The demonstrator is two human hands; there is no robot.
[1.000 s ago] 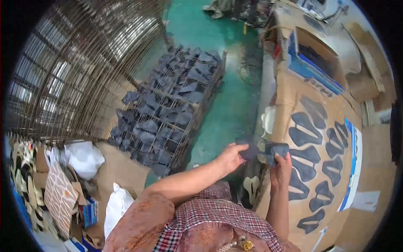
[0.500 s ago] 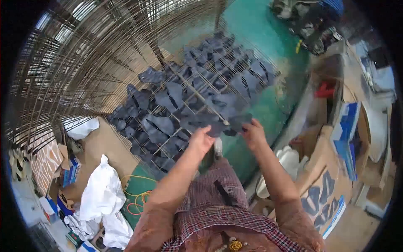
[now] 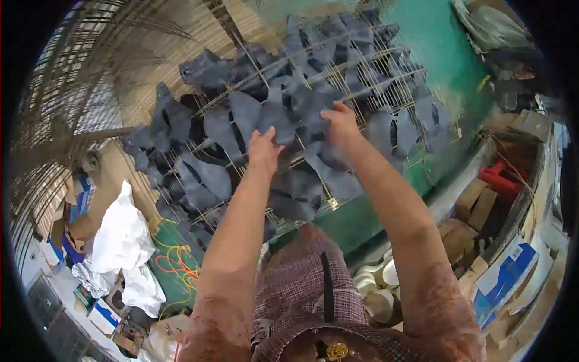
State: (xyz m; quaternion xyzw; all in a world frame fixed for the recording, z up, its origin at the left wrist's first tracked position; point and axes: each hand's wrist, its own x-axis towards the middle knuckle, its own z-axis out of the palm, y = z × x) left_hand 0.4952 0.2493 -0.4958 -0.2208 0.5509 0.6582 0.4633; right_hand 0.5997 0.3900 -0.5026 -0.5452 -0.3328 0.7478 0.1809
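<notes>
Dark cut piece (image 3: 297,120), long axis running left to right between the hands, held flat over the wire rack (image 3: 386,84). Left hand (image 3: 264,151) grips its near-left edge; right hand (image 3: 341,123) pinches its right end. Similar dark pieces (image 3: 205,178) cover the rack. White bags (image 3: 120,238) lie on the floor lower left.

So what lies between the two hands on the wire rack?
In the head view, a dark grey cut piece spans the gap between left hand and right hand, lying on the wire rack.
</notes>
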